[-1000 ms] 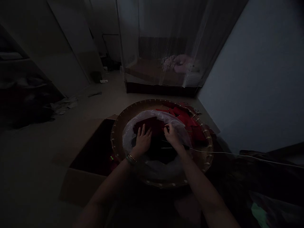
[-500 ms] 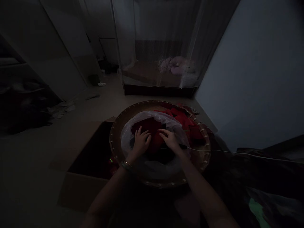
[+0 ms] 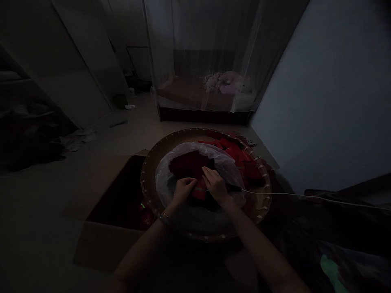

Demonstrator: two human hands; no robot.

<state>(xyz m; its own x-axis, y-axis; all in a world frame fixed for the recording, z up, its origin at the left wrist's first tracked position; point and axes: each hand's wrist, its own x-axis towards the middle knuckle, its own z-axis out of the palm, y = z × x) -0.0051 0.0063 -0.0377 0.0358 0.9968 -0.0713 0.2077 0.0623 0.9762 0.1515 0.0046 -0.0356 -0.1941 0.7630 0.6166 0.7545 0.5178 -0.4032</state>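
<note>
The step in hand seems to be handling a small red piece (image 3: 199, 192), which lies near the centre of the round woven tray (image 3: 144, 175), over pale plastic (image 3: 164, 173). At its nine o'clock, the left hand (image 3: 184, 189) appears to pinch its upper edge; at two o'clock, the right hand (image 3: 215, 184) has fingers close together, but I cannot tell if they grip. The next move probably calls for steady fingertips, and for care with the corded dark handle (image 3: 234, 188) at three o'clock.
</note>
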